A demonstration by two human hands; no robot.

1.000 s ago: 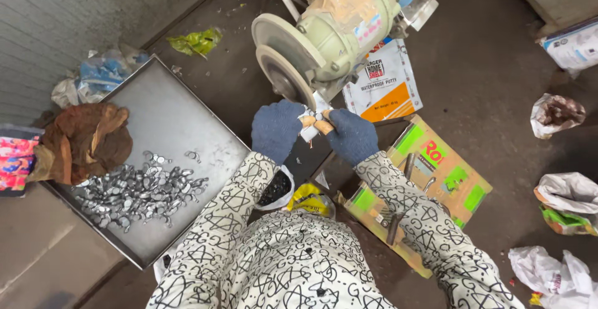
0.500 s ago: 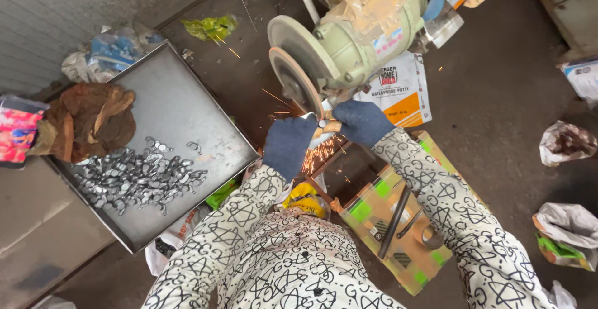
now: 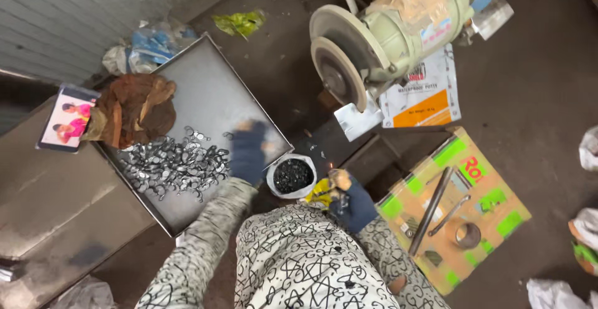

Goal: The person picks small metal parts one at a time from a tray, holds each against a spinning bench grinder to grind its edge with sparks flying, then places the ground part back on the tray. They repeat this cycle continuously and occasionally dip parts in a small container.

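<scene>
Under grinder (image 3: 386,41), white-orange sack (image 3: 422,91).

You see: one bench grinder (image 3: 398,35), one steel tray (image 3: 243,103), one pile of metal pieces (image 3: 174,162), one small tub (image 3: 291,176), two gloved hands: left hand (image 3: 248,153), right hand (image 3: 352,200).

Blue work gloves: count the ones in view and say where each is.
2. The left glove hovers, blurred, over the metal tray beside the pile of small metal pieces. The right glove sits near the cardboard box.
</scene>
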